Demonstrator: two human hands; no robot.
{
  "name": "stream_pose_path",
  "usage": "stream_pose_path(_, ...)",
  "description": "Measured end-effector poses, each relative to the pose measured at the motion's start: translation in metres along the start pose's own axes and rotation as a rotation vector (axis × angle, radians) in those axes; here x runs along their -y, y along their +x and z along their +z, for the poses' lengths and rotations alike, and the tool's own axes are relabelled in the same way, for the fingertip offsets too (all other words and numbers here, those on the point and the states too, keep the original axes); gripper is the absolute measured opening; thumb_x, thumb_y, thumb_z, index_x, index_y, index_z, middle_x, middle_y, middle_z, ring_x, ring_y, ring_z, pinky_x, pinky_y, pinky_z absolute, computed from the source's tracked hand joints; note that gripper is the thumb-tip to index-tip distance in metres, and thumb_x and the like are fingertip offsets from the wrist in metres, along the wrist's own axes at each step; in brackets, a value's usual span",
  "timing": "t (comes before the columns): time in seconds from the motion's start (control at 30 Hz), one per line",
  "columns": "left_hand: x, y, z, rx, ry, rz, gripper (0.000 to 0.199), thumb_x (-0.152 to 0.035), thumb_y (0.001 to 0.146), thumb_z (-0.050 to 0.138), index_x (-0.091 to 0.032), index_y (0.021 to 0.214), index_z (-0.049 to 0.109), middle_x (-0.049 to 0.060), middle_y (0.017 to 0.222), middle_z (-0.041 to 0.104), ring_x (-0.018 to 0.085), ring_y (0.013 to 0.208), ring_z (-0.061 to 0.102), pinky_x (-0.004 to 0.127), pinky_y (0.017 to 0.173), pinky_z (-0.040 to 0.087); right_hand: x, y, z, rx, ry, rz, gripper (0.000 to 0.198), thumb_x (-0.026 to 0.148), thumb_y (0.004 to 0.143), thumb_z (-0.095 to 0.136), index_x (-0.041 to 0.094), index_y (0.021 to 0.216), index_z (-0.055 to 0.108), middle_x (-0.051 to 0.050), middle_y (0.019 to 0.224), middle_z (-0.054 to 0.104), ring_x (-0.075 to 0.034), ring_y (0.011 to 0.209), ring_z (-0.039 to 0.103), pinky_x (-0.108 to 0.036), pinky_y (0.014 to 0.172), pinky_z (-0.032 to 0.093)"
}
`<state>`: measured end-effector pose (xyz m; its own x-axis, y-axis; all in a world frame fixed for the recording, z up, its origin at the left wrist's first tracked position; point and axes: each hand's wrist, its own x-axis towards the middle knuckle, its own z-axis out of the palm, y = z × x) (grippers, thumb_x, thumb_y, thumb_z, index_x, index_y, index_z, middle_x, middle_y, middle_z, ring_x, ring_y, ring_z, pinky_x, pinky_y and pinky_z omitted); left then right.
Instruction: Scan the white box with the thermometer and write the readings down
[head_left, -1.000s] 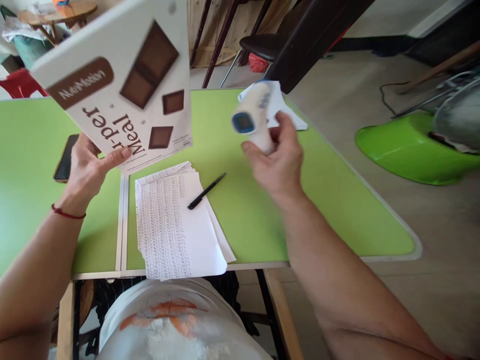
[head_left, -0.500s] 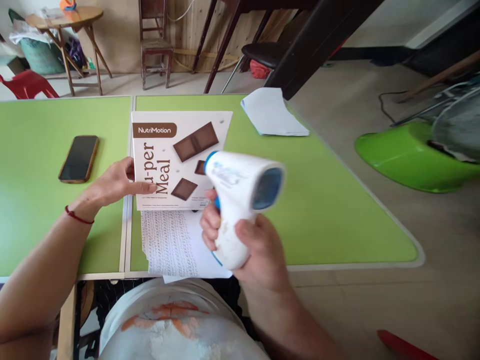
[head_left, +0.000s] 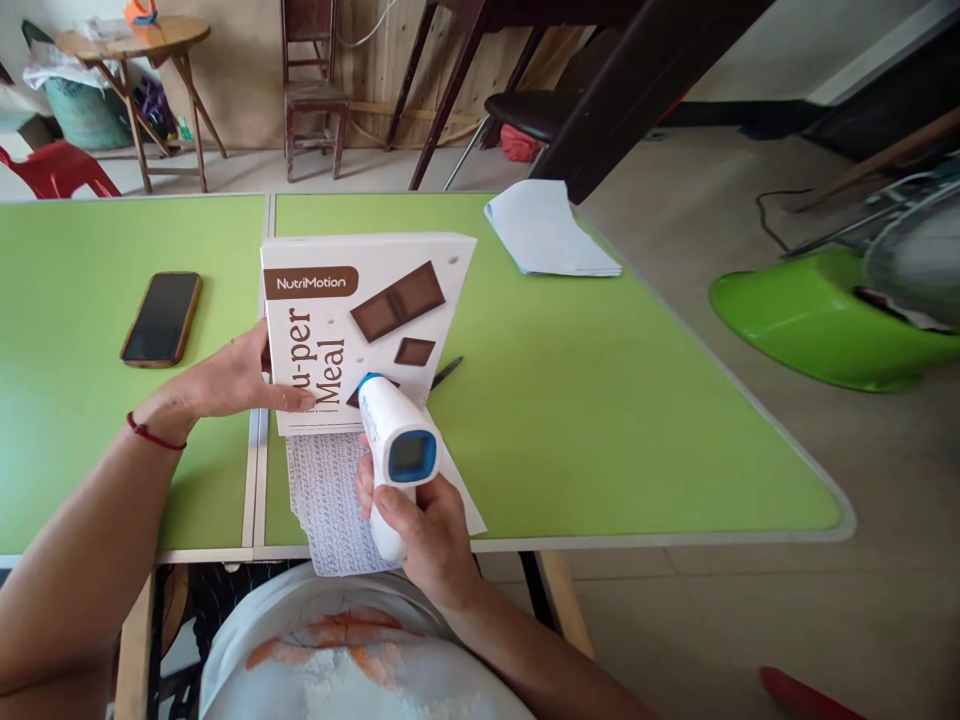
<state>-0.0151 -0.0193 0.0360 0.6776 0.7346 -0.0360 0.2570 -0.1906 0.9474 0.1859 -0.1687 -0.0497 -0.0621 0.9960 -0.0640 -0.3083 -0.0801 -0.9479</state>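
My left hand (head_left: 236, 378) grips the left side of a white box (head_left: 375, 265) printed with brown chocolate pieces and "NutriMotion". Its thumb lies across the front; the other fingers are hidden behind. In my right hand (head_left: 424, 525) is a white and blue handheld infrared thermometer (head_left: 390, 415), its small screen facing me. The thermometer's far end overlaps the lower front of the box; whether they touch I cannot tell. Handwritten paper sheets (head_left: 334, 500) lie under the box and the thermometer, jutting past the table's near edge. A dark pen (head_left: 448, 371) shows beside the box.
On the green table (head_left: 637, 420), a phone (head_left: 161, 318) lies left of the box and folded white paper (head_left: 551, 228) rests near the far right edge. Beyond stand a wooden chair (head_left: 315, 95) and a round table (head_left: 135, 38). A green plastic object (head_left: 810, 315) is on the right.
My right hand has brought the thermometer left and down, closer to the box. The box has tilted, so its top edge shows. The pen has come into view.
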Motion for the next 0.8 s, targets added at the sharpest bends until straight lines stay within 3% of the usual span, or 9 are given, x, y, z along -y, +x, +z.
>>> stream_pose_path(0.27,0.0011,0.0014,-0.0005,0.004,0.014,0.000,0.066,-0.037,0.070,0.086,-0.018,0.126,0.058,0.013,0.121,0.071,0.031,0.101,0.072,0.039,0.080,0.062,-0.0059,-0.0028,-0.0013,0.014,0.042,-0.010,0.028,0.049,0.088,0.069,0.022,0.086,0.062,0.001,0.072,0.053,-0.015,0.064,0.042,-0.031,0.059,0.038)
stream_pose_path(0.4,0.0005,0.0009,-0.0001,0.001,0.014,0.000,0.058,-0.037,0.071,0.085,-0.017,0.120,0.062,0.012,0.109,0.074,0.031,0.099,0.072,0.039,0.080,0.062,-0.0057,-0.0016,0.0001,-0.007,0.010,-0.002,0.031,0.051,0.086,0.071,0.022,0.084,0.062,0.000,0.072,0.053,-0.015,0.064,0.044,-0.032,0.060,0.039)
stream_pose_path(0.57,0.0014,0.0011,-0.0004,0.028,0.001,0.018,0.050,-0.034,0.075,0.084,-0.016,0.115,0.061,0.012,0.110,0.073,0.027,0.097,0.071,0.035,0.078,0.061,-0.0030,0.0017,0.0032,-0.028,-0.003,0.011,0.033,0.053,0.083,0.072,0.021,0.083,0.061,0.001,0.070,0.053,-0.015,0.061,0.044,-0.031,0.059,0.040)
stream_pose_path(0.8,0.0040,0.0022,-0.0016,0.030,-0.011,0.057,0.062,-0.035,0.075,0.085,-0.014,0.124,0.055,0.012,0.117,0.071,0.026,0.102,0.069,0.032,0.081,0.060,-0.0017,0.0023,0.0043,-0.021,-0.004,0.006,0.032,0.051,0.083,0.072,0.021,0.085,0.060,0.002,0.069,0.052,-0.013,0.060,0.044,-0.029,0.057,0.040)
